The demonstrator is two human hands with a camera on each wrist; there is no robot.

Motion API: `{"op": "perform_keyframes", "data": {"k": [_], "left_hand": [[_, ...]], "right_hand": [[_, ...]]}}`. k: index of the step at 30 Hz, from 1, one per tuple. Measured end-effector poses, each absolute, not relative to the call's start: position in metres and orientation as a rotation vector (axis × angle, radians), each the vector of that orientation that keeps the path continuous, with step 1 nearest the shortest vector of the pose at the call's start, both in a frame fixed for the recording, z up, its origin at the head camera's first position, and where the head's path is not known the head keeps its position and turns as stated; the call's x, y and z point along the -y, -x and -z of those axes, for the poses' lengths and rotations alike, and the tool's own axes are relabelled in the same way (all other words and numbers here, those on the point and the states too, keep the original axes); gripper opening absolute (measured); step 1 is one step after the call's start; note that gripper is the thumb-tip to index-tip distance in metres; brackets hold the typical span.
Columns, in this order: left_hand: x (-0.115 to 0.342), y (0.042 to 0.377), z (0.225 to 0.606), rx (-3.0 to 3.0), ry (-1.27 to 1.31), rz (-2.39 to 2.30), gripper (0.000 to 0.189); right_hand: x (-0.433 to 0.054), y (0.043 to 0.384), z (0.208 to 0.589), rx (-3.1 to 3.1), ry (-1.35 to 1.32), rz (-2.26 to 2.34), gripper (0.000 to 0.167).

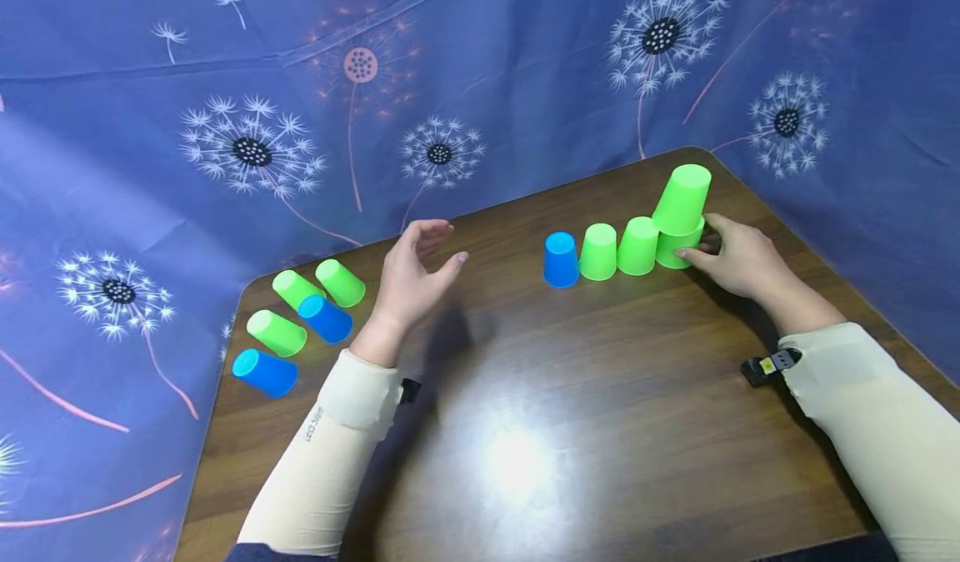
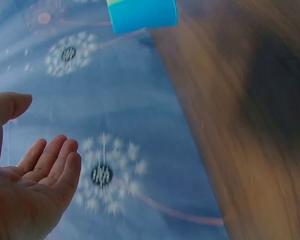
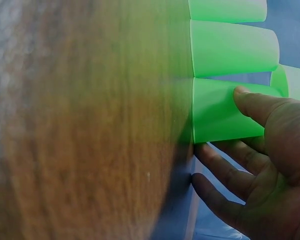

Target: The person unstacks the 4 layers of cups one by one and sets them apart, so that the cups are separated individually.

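Observation:
At the far right of the table, my right hand (image 1: 742, 253) pinches the rightmost green cup (image 1: 678, 249) of an upside-down row. In the right wrist view the thumb lies on that cup's (image 3: 225, 112) near side, with fingers behind it. An upper green cup (image 1: 684, 199) sits on top, overlapping the end of the row. Leftward along the row come a green cup (image 1: 638, 247), another green cup (image 1: 598, 252) and a blue cup (image 1: 561, 260). My left hand (image 1: 416, 278) hovers with relaxed, spread fingers, holding nothing; the left wrist view shows its bare palm (image 2: 30, 200).
On the table's left side stand upside-down cups: a front blue cup (image 1: 265, 373), another blue cup (image 1: 326, 318) and several green ones, including one green cup (image 1: 277, 333) between them. A patterned blue cloth (image 1: 525, 87) hangs behind the wooden table (image 1: 600, 395).

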State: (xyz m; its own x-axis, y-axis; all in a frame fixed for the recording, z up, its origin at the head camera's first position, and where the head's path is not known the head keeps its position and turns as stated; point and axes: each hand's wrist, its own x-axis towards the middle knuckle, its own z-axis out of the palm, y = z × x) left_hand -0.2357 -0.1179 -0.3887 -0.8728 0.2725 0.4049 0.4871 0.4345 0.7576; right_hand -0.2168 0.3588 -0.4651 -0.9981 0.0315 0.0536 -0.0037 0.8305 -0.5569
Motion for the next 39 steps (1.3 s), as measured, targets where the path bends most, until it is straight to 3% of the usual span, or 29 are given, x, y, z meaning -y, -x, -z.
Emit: {"op": "perform_keyframes", "data": {"k": [17, 28, 39], "left_hand": [[-0.016, 0.258, 0.387, 2.619, 0.87, 1.405, 0.047], [-0.078, 0.26, 0.391, 2.726, 0.921, 1.336, 0.051], [-0.13, 0.259, 0.389, 2.826, 0.919, 1.109, 0.068]], "right_hand": [[-0.361, 0.215, 0.468, 2.936, 0.024, -0.901, 0.079], [-0.36, 0.213, 0.466, 2.92, 0.025, -0.903, 0.075], [-0.361, 0.214, 0.468, 2.931, 0.032, -0.886, 0.078]]}}
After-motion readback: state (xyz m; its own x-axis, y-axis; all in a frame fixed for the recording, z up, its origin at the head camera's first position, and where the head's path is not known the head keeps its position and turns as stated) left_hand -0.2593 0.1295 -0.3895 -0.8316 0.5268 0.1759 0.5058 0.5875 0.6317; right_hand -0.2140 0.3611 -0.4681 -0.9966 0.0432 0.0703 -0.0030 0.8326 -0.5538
